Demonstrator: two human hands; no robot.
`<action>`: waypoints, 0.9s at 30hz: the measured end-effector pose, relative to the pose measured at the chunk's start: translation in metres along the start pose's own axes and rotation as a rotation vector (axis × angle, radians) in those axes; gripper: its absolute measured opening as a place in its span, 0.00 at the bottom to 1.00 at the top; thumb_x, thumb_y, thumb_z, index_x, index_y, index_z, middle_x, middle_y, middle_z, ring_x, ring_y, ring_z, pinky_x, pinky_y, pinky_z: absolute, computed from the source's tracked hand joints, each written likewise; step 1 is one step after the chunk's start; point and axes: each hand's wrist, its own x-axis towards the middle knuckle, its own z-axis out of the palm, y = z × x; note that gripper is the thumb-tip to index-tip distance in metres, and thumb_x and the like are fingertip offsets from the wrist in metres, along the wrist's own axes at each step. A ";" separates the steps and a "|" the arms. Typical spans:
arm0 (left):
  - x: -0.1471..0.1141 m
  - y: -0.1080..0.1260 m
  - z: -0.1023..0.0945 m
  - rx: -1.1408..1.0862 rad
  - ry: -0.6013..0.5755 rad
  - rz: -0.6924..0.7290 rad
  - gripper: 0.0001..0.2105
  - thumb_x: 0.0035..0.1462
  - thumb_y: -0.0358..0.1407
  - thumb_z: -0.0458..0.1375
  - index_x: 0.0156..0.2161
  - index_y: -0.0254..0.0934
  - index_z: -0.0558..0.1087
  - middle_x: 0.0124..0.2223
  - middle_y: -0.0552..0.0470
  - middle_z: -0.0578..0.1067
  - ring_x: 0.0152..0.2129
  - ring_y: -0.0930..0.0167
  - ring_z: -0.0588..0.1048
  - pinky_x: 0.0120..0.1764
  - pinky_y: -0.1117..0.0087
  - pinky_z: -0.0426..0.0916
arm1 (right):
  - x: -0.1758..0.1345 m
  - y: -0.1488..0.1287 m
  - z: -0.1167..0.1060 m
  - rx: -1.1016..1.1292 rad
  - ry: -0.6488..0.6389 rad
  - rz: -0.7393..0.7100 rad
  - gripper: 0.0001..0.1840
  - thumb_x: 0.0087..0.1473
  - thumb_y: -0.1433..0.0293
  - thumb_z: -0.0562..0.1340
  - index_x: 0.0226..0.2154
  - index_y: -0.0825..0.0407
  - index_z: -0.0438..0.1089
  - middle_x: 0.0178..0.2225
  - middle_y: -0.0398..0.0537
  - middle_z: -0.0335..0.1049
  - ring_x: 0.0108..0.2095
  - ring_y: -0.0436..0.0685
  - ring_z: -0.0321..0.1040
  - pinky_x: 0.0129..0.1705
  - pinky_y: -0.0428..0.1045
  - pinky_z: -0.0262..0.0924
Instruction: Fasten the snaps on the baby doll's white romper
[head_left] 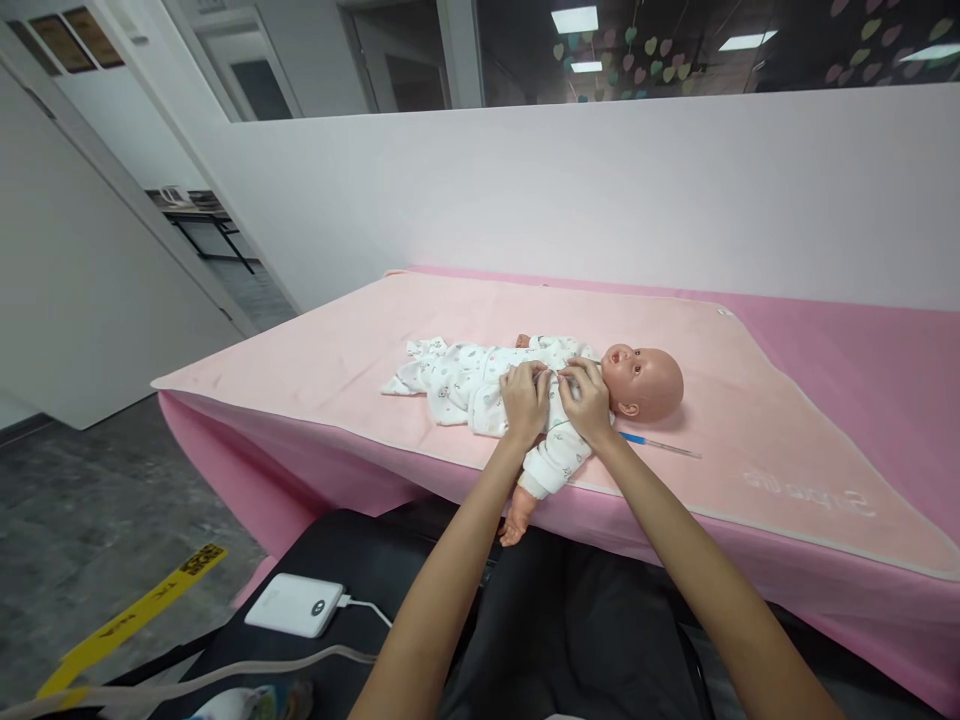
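A baby doll (651, 385) lies on its back with its head to the right, dressed in white printed baby clothes (472, 372). My left hand (525, 402) is closed at the front of the clothes over the chest, fingertips pinched on the fabric. Close beside it, near the doll's neck, my right hand (585, 402) also pinches the cloth. The exact bit of fabric between the fingertips is too small to make out. One doll arm (517, 515) hangs past the near table edge, between my forearms.
Under the doll lies a pale pink mat (315, 350) on a pink tablecloth (847, 350). A thin stick with a blue end (660, 445) rests by the doll's head. A white power bank (296, 604) with a cable sits on a black seat (352, 550) at the lower left.
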 end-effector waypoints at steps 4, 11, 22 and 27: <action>0.001 0.001 0.000 0.018 0.001 0.009 0.08 0.62 0.38 0.46 0.35 0.38 0.65 0.35 0.51 0.73 0.35 0.69 0.70 0.42 0.65 0.56 | 0.000 -0.001 -0.001 0.039 -0.028 0.026 0.07 0.57 0.72 0.52 0.31 0.51 0.65 0.30 0.47 0.69 0.33 0.54 0.67 0.36 0.49 0.63; 0.000 0.003 -0.005 -0.049 0.026 0.011 0.11 0.62 0.35 0.43 0.34 0.39 0.67 0.33 0.52 0.74 0.33 0.69 0.70 0.42 0.65 0.56 | -0.002 0.002 0.001 0.036 -0.012 0.053 0.08 0.59 0.69 0.51 0.34 0.51 0.64 0.31 0.47 0.70 0.32 0.53 0.68 0.34 0.48 0.63; 0.001 0.008 -0.007 -0.007 0.010 0.014 0.02 0.51 0.32 0.52 0.31 0.39 0.67 0.32 0.53 0.75 0.34 0.67 0.70 0.42 0.64 0.57 | -0.002 0.005 0.002 0.027 -0.011 0.068 0.08 0.59 0.69 0.50 0.34 0.51 0.64 0.31 0.47 0.70 0.33 0.53 0.68 0.35 0.48 0.62; 0.000 0.008 -0.008 0.000 -0.002 0.024 0.05 0.49 0.29 0.51 0.31 0.40 0.67 0.32 0.53 0.75 0.33 0.67 0.69 0.42 0.63 0.57 | -0.002 0.004 0.001 0.036 -0.018 0.086 0.09 0.59 0.67 0.49 0.34 0.51 0.64 0.31 0.48 0.70 0.33 0.54 0.68 0.36 0.49 0.62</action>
